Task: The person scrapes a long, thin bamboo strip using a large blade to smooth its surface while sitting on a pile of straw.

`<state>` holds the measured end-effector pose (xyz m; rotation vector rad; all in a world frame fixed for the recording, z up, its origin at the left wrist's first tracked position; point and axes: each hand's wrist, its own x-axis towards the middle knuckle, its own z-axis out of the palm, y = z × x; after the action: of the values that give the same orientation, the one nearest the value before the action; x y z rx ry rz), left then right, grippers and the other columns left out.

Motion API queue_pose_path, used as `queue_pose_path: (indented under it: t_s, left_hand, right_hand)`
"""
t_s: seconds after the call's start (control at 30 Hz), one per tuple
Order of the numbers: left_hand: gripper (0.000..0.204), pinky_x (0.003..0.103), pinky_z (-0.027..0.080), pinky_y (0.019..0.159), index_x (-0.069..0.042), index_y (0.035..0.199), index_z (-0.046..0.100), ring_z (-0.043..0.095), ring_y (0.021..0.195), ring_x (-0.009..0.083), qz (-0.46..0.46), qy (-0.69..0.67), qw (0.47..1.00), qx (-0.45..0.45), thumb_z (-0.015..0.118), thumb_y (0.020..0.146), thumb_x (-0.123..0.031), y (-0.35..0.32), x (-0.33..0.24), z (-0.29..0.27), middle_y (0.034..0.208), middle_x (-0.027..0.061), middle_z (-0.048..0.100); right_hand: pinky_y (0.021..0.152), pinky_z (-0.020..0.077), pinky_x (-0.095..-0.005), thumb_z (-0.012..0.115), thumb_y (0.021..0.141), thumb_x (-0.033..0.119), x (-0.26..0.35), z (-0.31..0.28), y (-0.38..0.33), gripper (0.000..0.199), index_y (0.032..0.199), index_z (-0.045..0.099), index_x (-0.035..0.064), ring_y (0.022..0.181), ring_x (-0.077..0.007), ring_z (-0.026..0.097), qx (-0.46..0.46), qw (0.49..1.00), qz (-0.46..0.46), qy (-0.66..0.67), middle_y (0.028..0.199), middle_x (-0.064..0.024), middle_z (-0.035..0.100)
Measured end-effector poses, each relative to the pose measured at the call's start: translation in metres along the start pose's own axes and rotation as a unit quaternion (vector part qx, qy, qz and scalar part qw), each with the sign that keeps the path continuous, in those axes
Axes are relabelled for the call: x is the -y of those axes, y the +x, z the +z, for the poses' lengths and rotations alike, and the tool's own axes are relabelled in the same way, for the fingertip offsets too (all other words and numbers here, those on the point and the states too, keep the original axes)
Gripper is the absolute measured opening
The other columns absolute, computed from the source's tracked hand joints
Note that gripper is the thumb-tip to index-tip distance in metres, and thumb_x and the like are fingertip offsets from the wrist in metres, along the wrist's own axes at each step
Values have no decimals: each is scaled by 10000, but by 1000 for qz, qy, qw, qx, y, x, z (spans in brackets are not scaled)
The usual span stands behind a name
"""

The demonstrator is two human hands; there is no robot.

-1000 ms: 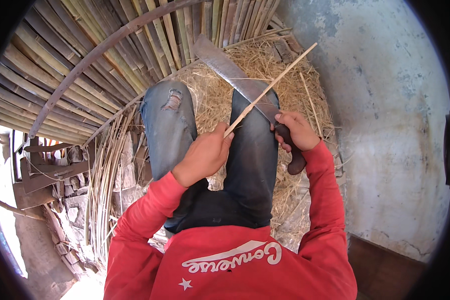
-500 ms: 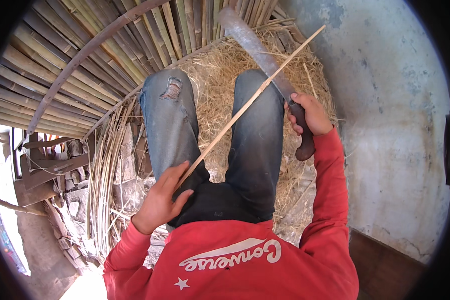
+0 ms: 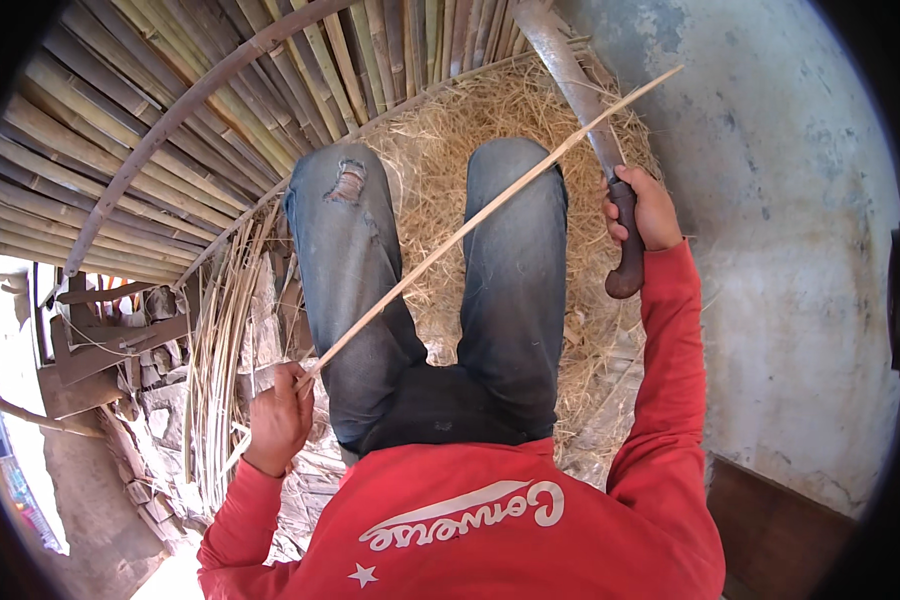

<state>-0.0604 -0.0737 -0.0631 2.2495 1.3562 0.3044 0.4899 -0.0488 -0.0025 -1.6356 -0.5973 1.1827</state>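
A long, thin bamboo strip (image 3: 460, 233) runs diagonally across my thighs, from low left up to the right. My left hand (image 3: 279, 418) is closed around its lower end, left of my left thigh. In my right hand (image 3: 645, 208), beyond my right knee, I grip the dark handle of a machete (image 3: 568, 75). Its long, worn metal blade points up and away, and the bamboo strip crosses in line with it near the handle. Whether blade and strip touch, I cannot tell.
Pale shavings (image 3: 445, 130) lie heaped between and beyond my knees. Several finished-looking thin strips (image 3: 215, 360) lean at the left. A bamboo slat panel (image 3: 120, 150) with a curved pole stands at the upper left; a weathered wall (image 3: 790, 250) rises close on the right.
My left hand has drawn back down and left, its fingers now closed on the strip's end. My right hand and the machete have moved up and to the right.
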Motion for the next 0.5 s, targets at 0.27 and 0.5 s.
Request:
queue_pose_path:
  t_s: [0.27, 0.5]
  left_hand:
    - [96, 491, 473, 519, -75, 984, 588, 618, 571, 378, 97, 136, 985, -49, 629, 1042, -141, 34, 32, -37, 703, 157, 610]
    - [158, 517, 468, 519, -75, 951, 563, 623, 571, 412, 130, 102, 986, -36, 658, 1031, -173, 83, -10, -19, 696, 178, 626]
  right_hand:
    - [426, 423, -319, 521, 1047, 420, -5, -45, 22, 358, 1015, 609, 75, 445, -135, 466, -77, 995, 14, 66, 683, -23, 563]
    - [379, 365, -278, 525, 1071, 365, -13, 37, -33, 355, 975, 598, 31, 391, -129, 447, 151, 986, 61, -28, 613, -52, 540]
